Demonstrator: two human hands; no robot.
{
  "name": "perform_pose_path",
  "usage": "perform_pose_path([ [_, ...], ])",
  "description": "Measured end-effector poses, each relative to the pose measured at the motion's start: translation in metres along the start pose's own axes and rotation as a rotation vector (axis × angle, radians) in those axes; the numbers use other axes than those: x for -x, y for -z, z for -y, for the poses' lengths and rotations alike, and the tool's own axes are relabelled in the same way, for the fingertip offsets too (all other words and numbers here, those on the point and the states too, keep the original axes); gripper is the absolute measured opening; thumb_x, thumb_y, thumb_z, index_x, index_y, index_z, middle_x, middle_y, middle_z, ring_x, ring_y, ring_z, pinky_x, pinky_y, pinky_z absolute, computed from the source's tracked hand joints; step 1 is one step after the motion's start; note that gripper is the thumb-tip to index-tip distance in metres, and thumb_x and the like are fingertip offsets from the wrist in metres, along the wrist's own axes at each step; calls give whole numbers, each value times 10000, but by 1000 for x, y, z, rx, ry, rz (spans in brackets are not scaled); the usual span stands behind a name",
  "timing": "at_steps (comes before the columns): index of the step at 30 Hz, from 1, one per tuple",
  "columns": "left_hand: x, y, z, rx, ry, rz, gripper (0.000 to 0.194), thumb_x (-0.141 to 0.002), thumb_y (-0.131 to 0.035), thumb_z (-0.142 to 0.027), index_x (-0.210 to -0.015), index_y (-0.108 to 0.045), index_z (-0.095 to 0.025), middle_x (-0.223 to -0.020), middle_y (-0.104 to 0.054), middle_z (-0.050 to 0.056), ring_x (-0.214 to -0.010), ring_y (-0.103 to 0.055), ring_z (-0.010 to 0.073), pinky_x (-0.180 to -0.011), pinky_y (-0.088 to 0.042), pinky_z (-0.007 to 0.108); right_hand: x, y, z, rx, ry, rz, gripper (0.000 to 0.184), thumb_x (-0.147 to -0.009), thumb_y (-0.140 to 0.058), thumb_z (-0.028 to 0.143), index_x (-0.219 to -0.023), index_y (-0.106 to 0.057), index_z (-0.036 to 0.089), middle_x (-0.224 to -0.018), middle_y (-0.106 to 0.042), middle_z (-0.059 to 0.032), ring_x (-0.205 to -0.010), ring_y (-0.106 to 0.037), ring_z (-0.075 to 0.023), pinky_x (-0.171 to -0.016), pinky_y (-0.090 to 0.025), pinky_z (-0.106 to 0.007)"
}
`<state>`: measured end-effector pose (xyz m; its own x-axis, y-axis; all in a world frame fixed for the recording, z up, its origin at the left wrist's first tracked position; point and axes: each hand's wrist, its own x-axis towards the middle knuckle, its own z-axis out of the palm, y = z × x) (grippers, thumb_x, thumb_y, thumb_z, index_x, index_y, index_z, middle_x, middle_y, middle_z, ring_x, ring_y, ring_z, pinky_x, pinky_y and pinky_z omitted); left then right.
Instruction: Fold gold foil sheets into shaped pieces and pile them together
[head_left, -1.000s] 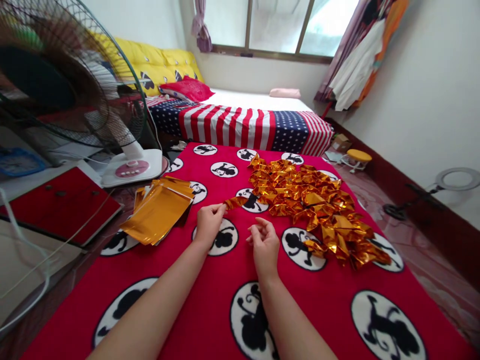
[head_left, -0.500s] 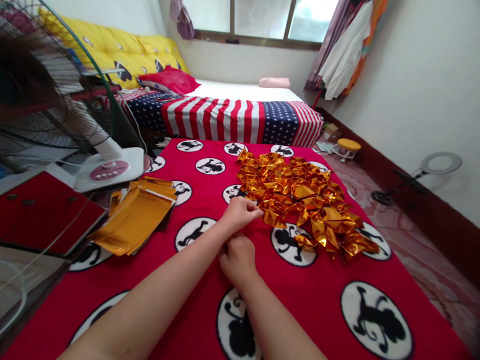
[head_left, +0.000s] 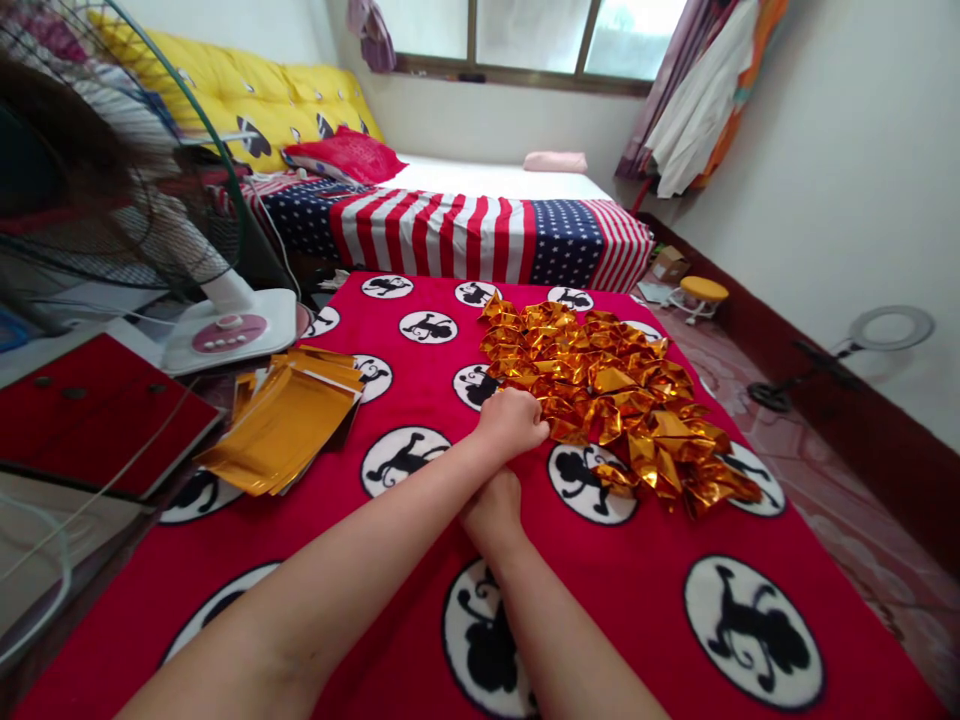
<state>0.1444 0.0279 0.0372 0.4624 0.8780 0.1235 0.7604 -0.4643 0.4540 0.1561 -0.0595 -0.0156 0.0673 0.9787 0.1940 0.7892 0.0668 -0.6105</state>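
Observation:
My left hand [head_left: 514,422] is curled closed over the tabletop, at the near left edge of a spread of folded shiny gold foil pieces [head_left: 600,385]. Nothing shows in its fingers. Below and behind the left wrist is my right hand [head_left: 493,508], its fingers hidden by the left forearm. The forearms cross there. To the left lies a loose stack of flat gold foil sheets [head_left: 281,425]. Everything rests on a red cloth [head_left: 607,620] printed with black monkey figures in white circles.
At the left stands a white-based fan [head_left: 255,325] beside a red box-like panel [head_left: 97,410] with a pale cable. Beyond the table is a bed with a flag-patterned cover [head_left: 457,235]. A yellow stool [head_left: 703,288] and a ring-light stand [head_left: 889,328] are on the right floor.
My left hand has moved slightly right and its fingers have curled in. My right hand has slid further behind the left forearm. The view has shifted slightly.

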Motion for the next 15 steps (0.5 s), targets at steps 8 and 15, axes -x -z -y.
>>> perform_pose_path([
  [8,16,9,13,220,21,21,379,-811,-587,-448,-582,-689,-164,-575,-634,32,-565,-528,137,-529,-322,257,0,2,0,-117,44,1,204,-729,-576,148,-824,-752,186,-748,-739,-98,-634,-648,-245,-512,-345,-295],
  [15,90,78,86,-45,124,-504,263,-893,-524,-352,-947,-728,-195,-988,-711,66,-989,-614,216,-943,-424,312,3,7,4,-217,160,26,191,-826,-574,151,-845,-738,247,-829,-692,-3,-762,-624,-149,-628,-378,-236],
])
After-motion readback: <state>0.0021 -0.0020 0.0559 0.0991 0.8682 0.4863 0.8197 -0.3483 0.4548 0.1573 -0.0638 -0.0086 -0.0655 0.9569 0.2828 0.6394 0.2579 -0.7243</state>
